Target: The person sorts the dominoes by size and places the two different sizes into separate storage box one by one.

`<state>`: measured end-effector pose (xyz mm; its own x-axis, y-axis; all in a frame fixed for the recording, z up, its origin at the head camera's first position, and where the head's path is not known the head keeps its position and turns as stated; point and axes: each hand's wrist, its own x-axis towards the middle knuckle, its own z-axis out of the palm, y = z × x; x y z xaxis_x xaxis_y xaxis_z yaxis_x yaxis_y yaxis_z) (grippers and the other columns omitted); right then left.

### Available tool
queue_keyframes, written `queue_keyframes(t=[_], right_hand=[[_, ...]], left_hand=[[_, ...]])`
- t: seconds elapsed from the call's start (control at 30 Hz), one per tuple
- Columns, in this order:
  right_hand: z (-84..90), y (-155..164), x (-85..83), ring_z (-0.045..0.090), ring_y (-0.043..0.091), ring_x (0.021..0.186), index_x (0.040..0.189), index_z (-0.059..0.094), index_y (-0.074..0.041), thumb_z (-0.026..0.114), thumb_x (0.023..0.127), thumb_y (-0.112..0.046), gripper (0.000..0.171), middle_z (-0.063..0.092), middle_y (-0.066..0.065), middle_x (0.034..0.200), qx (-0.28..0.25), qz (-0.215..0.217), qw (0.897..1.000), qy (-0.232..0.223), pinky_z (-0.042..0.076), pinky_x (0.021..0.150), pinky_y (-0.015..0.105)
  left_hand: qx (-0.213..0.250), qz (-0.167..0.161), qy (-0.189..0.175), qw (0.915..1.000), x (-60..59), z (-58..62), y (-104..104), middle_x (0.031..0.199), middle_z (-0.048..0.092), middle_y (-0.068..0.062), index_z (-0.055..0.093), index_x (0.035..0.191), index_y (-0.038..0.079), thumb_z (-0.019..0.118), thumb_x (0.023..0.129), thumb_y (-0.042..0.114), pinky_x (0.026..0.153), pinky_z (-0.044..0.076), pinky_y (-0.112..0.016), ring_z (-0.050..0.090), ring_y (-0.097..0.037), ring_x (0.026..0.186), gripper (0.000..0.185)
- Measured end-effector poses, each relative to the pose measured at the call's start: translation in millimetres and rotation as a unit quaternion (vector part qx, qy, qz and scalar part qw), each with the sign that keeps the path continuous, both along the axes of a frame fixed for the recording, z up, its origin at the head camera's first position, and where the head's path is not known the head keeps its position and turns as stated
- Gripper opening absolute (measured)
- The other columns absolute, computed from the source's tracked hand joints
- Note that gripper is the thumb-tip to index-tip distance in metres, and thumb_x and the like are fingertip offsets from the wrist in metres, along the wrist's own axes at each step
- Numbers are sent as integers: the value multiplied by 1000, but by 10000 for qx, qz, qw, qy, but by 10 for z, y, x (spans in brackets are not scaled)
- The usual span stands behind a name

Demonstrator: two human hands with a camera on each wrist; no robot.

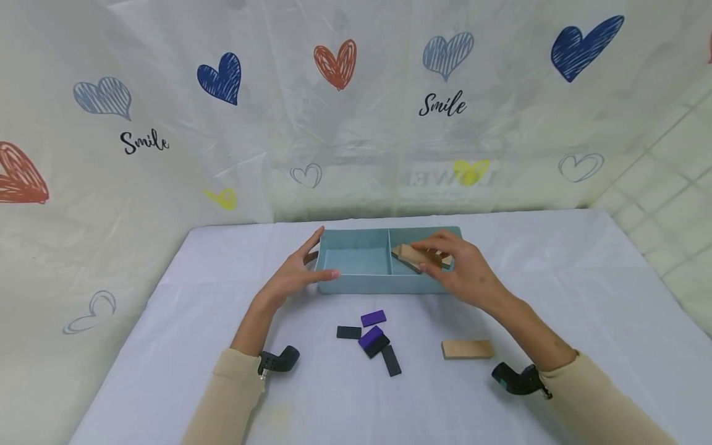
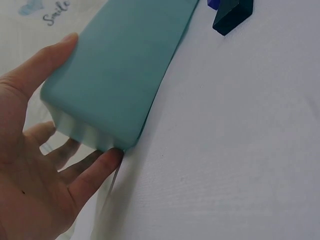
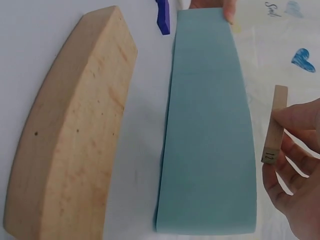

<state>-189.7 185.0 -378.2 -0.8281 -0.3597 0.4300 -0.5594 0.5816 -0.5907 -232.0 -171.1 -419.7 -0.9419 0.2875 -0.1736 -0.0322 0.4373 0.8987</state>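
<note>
Right hand (image 1: 464, 272) pinching stiff, light wood block (image 1: 416, 255) by its edges; left hand (image 1: 297, 272), spread, bracing tray (image 1: 356, 285).

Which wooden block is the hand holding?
The right hand pinches the wooden block over the tray's right compartment. The other wooden block lies flat on the table, nearer the person, untouched.
</note>
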Motion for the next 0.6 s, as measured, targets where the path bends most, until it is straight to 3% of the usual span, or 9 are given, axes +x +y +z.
queue_keyframes(t=[0.23, 0.6], right_hand=[[-16, 32, -42, 62, 13, 94, 125, 75, -12, 81, 87, 2, 41, 70, 1, 112, 23, -45, 9999, -132, 53, 82, 26], [-52, 29, -103, 64, 17, 101, 125, 75, -10, 78, 90, -1, 36, 69, 4, 115, 93, -11, 9990, -432, 55, 85, 35]], left_hand=[[8, 10, -13, 10000, 7, 0, -1, 176, 13, 11, 15, 160, 59, 87, 82, 45, 122, 25, -73, 27, -29, 162, 107], [22, -5, 6, 10000, -5, -5, -3, 175, 14, 13, 15, 162, 55, 87, 82, 45, 121, 27, -72, 26, -28, 162, 108]])
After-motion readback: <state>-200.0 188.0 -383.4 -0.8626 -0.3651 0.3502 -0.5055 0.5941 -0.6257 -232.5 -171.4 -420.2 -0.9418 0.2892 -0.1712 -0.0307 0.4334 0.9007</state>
